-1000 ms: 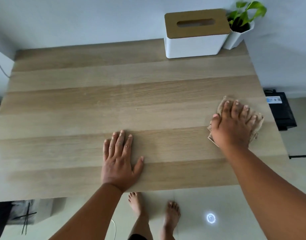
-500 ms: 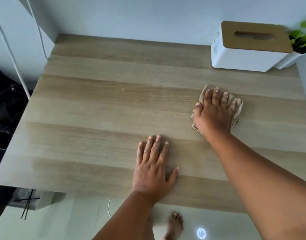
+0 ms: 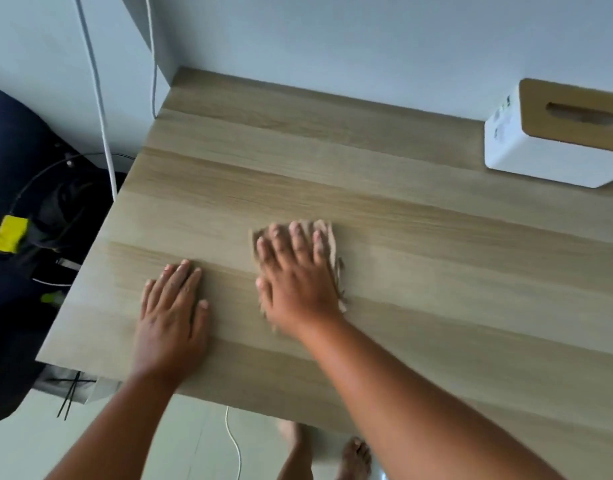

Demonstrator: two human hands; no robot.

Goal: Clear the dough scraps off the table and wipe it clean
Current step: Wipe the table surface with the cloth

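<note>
White tissue box (image 3: pixel 540 150), far right

- Soft, even daylight, fairly bright; no glare on the counter (image 3: pixel 402 209).
- My right hand (image 3: pixel 294 282) is motion-blurred.
- Wide-angle bending tilts the edges.

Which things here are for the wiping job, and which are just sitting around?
For the job:
- cloth
- right hand pressing it
- left hand flat on the table

Just sitting around:
- tissue box
- white cable
</note>
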